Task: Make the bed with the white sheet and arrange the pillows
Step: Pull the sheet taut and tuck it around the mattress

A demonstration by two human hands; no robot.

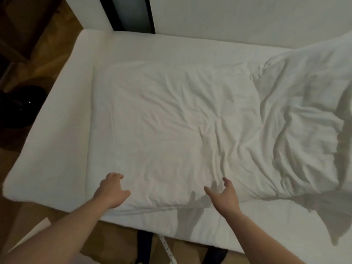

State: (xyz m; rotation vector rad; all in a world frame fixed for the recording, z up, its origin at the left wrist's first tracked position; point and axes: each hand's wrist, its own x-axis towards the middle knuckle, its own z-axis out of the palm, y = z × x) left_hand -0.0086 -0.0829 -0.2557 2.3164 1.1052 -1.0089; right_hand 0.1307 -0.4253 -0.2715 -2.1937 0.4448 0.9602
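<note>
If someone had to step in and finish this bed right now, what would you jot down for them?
Left hand: open, fingers spread, at the near edge of the white sheet, nothing in its grip.
Right hand: open, just above the same edge, holding nothing.
The sheet lies wrinkled over the middle of the mattress, bunched and rumpled toward the right; bare mattress shows along the left and far sides.
Done: sheet laid on the bed.
Left: pull it flat and even, smooth the creases, cover the bare margins. No pillows are in view, so they still need fetching and arranging.

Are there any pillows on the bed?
No, only the crumpled white sheet lies on the mattress; no pillow shows.
</note>
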